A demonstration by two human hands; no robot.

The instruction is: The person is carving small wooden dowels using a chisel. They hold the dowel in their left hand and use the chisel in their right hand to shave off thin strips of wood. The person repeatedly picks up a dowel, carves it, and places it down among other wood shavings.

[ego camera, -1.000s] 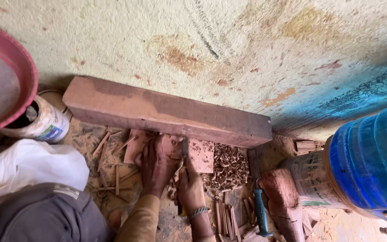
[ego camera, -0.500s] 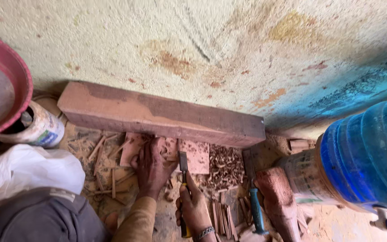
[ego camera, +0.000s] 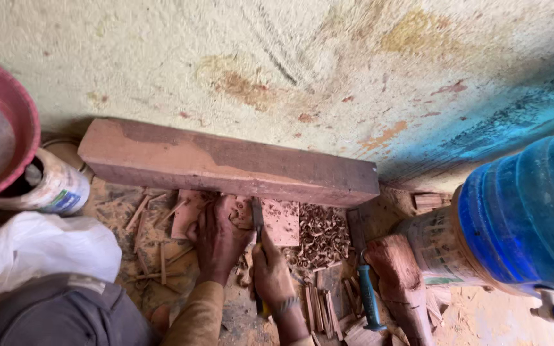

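My left hand (ego camera: 216, 240) presses flat on a thin reddish wood panel (ego camera: 281, 221) that lies on the floor against a long reddish timber beam (ego camera: 226, 163). My right hand (ego camera: 270, 272) grips a chisel (ego camera: 258, 218); its metal blade points away from me and rests on the panel, between both hands. A yellowish handle end shows below my right wrist. A pile of curled wood shavings (ego camera: 320, 234) lies just right of the panel.
A rough plastered wall (ego camera: 302, 70) rises behind the beam. A blue water jug (ego camera: 527, 211) stands at right, a wooden mallet (ego camera: 402, 275) and a blue-handled tool (ego camera: 368, 298) beside it. A tin can (ego camera: 56, 186), red basin (ego camera: 1, 128) and white bag (ego camera: 40, 247) sit left.
My right hand has slid back toward me and then forward again with the chisel along the panel. My left hand stays pressed on the wood.
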